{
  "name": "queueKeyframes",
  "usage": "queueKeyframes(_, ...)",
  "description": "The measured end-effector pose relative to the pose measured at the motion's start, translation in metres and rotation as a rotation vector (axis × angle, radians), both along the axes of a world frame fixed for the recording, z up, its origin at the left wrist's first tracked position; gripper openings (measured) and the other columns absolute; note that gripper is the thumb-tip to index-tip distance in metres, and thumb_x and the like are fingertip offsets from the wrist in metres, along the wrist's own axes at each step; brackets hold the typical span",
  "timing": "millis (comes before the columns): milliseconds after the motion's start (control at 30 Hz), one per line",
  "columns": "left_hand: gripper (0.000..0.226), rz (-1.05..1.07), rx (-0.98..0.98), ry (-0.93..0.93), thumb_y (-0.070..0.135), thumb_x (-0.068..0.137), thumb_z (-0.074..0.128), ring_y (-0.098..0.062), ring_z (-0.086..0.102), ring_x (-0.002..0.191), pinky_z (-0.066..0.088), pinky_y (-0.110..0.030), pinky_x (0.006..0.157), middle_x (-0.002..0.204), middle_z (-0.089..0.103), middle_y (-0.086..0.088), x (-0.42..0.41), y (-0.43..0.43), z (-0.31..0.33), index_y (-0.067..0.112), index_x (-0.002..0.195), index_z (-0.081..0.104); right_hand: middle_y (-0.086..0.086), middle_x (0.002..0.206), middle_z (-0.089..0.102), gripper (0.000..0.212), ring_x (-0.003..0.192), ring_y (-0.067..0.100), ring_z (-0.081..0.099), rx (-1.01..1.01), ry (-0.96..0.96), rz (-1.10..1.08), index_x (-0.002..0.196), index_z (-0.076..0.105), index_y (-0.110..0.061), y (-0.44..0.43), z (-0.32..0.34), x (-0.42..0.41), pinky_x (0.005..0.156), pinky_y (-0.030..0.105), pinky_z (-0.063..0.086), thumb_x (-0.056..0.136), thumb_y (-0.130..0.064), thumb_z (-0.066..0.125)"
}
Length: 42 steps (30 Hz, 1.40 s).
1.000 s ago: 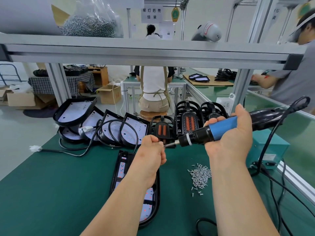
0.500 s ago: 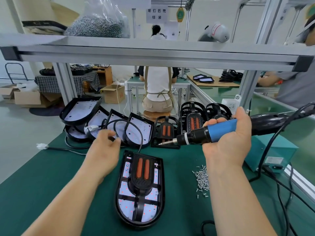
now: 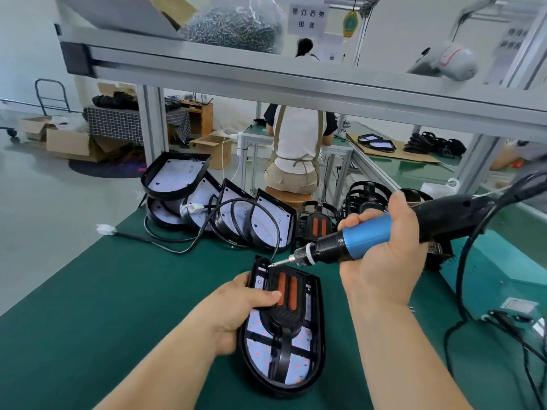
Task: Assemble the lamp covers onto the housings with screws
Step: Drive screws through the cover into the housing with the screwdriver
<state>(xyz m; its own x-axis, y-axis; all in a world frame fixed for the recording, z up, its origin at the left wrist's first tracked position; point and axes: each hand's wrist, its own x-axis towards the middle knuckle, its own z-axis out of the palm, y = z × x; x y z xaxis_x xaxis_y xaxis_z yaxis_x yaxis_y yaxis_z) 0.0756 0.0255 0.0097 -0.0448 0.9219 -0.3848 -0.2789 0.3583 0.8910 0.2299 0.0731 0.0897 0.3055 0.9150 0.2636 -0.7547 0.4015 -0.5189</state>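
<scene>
Left grip (image 3: 236, 309) clamps lamp cover (image 3: 285, 316) to housing (image 3: 284, 390), steadying it while right grip (image 3: 381, 261), clenched round screwdriver (image 3: 367, 236), targets far-left corner.

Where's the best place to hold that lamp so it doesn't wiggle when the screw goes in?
Probably the left rim near the top, coming from the left. The screwdriver slants in from the right toward the lamp's top-left corner, so the left side is free. The left hand grips there, thumb pressing on the cover.
</scene>
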Motion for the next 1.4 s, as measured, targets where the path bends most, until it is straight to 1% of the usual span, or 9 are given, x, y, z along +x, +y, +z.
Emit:
queueKeyframes(133, 0.031, -0.021, 0.027, -0.029, -0.007, 0.088, 0.063, -0.033, 0.073, 0.076, 0.060, -0.041, 0.061, 0.096, 0.075, -0.021, 0.001, 0.007, -0.001, 0.008, 0.115, 0.059, 0.000, 0.055, 0.051, 0.015, 0.046, 0.018, 0.053, 0.042, -0.091, -0.047, 0.077, 0.057, -0.019, 0.004, 0.004, -0.013, 0.054, 0.030, 0.048, 0.085, -0.017, 0.069)
queueKeyframes(300, 0.031, -0.002, 0.069, -0.042, -0.008, 0.088, 0.062, -0.034, 0.073, 0.081, 0.060, -0.043, 0.068, 0.102, 0.073, -0.024, 0.001, 0.012, -0.001, 0.007, 0.115, 0.059, 0.001, 0.057, 0.050, 0.020, 0.047, 0.018, 0.051, 0.035, -0.150, -0.091, 0.078, 0.051, -0.017, 0.010, 0.004, -0.017, 0.056, 0.031, 0.049, 0.081, -0.018, 0.071)
queueKeyframes(533, 0.032, -0.028, 0.090, -0.040, -0.009, 0.087, 0.062, -0.036, 0.070, 0.087, 0.056, -0.057, 0.088, 0.106, 0.071, -0.026, 0.000, 0.013, -0.002, 0.006, 0.116, 0.060, 0.001, 0.056, 0.049, 0.019, 0.045, 0.017, 0.052, 0.037, -0.152, -0.089, 0.076, 0.053, -0.017, 0.012, 0.003, -0.023, 0.053, 0.029, 0.048, 0.080, -0.018, 0.072)
queueKeyframes(600, 0.032, -0.027, 0.083, -0.044, -0.010, 0.087, 0.062, -0.037, 0.069, 0.088, 0.055, -0.060, 0.089, 0.109, 0.070, -0.028, 0.000, 0.015, -0.003, 0.004, 0.116, 0.060, 0.001, 0.056, 0.049, 0.016, 0.046, 0.018, 0.052, 0.047, -0.181, -0.078, 0.071, 0.060, -0.023, 0.012, 0.003, -0.025, 0.054, 0.030, 0.048, 0.079, -0.020, 0.072)
queueKeyframes(733, 0.032, -0.028, 0.080, -0.042, -0.009, 0.085, 0.064, -0.039, 0.069, 0.089, 0.052, -0.063, 0.092, 0.106, 0.071, -0.027, 0.000, 0.016, -0.005, 0.006, 0.114, 0.061, 0.001, 0.056, 0.050, 0.028, 0.046, 0.019, 0.051, 0.071, -0.224, -0.062, 0.056, 0.063, -0.035, 0.014, 0.003, -0.027, 0.057, 0.033, 0.047, 0.079, -0.021, 0.072)
queueKeyframes(900, 0.034, -0.032, 0.080, -0.055, -0.009, 0.085, 0.064, -0.042, 0.070, 0.092, 0.052, -0.064, 0.091, 0.107, 0.071, -0.028, -0.001, 0.018, -0.007, 0.005, 0.116, 0.060, 0.001, 0.057, 0.051, 0.014, 0.047, 0.020, 0.052, 0.091, -0.258, -0.061, 0.072, 0.060, -0.021, 0.014, 0.002, -0.029, 0.058, 0.034, 0.048, 0.079, -0.020, 0.071)
queueKeyframes(1167, 0.037, -0.018, 0.055, -0.042, -0.007, 0.086, 0.065, -0.041, 0.070, 0.102, 0.053, -0.059, 0.093, 0.106, 0.073, -0.022, -0.001, 0.020, -0.009, 0.008, 0.119, 0.061, -0.002, 0.058, 0.055, 0.033, 0.047, 0.016, 0.057, 0.190, -0.432, -0.091, 0.081, 0.050, -0.014, 0.003, 0.004, -0.053, 0.052, 0.027, 0.049, 0.072, -0.031, 0.076)
queueKeyframes(1300, 0.036, -0.010, 0.041, -0.044, -0.007, 0.085, 0.066, -0.043, 0.070, 0.100, 0.054, -0.061, 0.091, 0.105, 0.073, -0.023, -0.002, 0.020, -0.009, 0.008, 0.118, 0.062, -0.003, 0.056, 0.052, 0.020, 0.046, 0.017, 0.055, 0.140, -0.456, -0.062, 0.076, 0.055, -0.025, 0.012, 0.012, -0.055, 0.051, 0.028, 0.048, 0.077, -0.026, 0.075)
queueKeyframes(1400, 0.036, -0.008, 0.036, -0.039, -0.007, 0.085, 0.066, -0.042, 0.071, 0.099, 0.055, -0.060, 0.089, 0.103, 0.074, -0.022, -0.003, 0.020, -0.009, 0.008, 0.117, 0.061, -0.006, 0.056, 0.053, 0.020, 0.047, 0.016, 0.054, 0.177, -0.484, -0.060, 0.062, 0.062, -0.040, 0.011, 0.011, -0.059, 0.053, 0.029, 0.049, 0.073, -0.034, 0.077)
